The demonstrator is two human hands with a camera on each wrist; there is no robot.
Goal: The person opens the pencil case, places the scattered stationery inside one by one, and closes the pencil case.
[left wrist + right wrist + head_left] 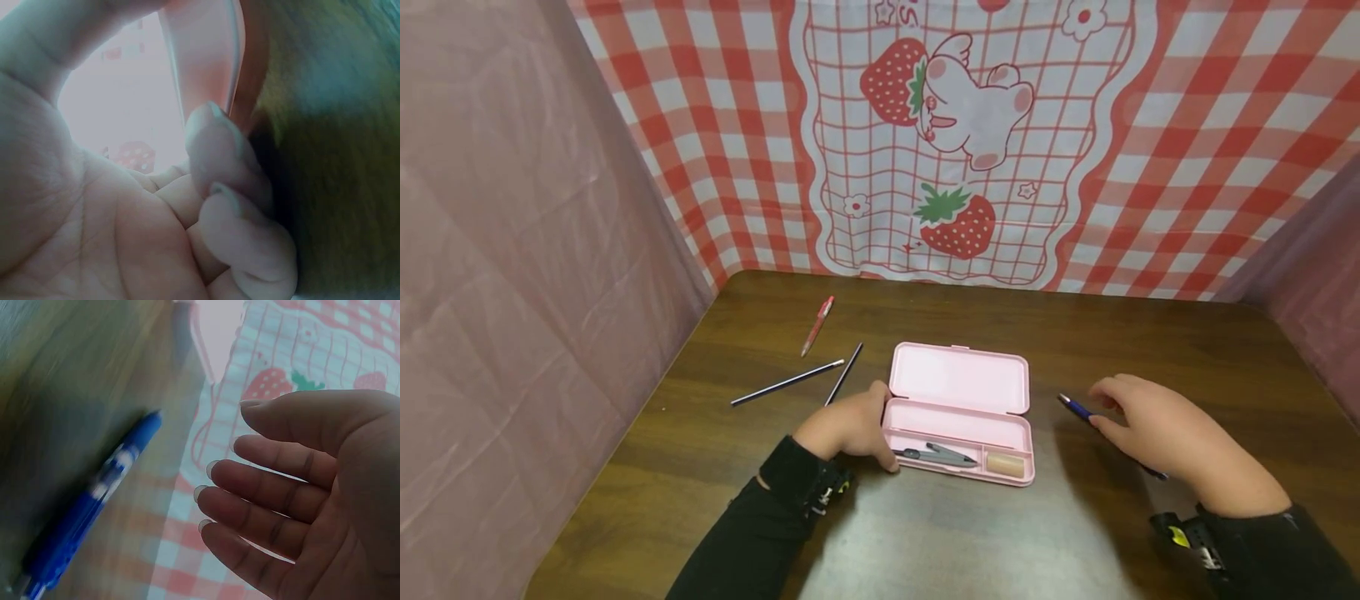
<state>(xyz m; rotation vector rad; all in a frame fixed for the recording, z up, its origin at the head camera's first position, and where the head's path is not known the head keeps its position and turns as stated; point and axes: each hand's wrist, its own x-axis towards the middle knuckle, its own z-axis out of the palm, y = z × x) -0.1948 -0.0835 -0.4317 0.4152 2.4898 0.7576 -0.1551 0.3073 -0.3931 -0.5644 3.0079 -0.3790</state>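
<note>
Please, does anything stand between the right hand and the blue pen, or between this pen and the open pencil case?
Nothing visible stands in either gap. The right hand is beside the blue pen, and only tabletop shows between the pen and the pencil case, whose lid is open.

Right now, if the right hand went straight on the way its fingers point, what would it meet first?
Probably the blue pen, close by the fingertips of the right hand. Its height above the pen is unclear; if it passed over, the open pink case would likely come next.
</note>
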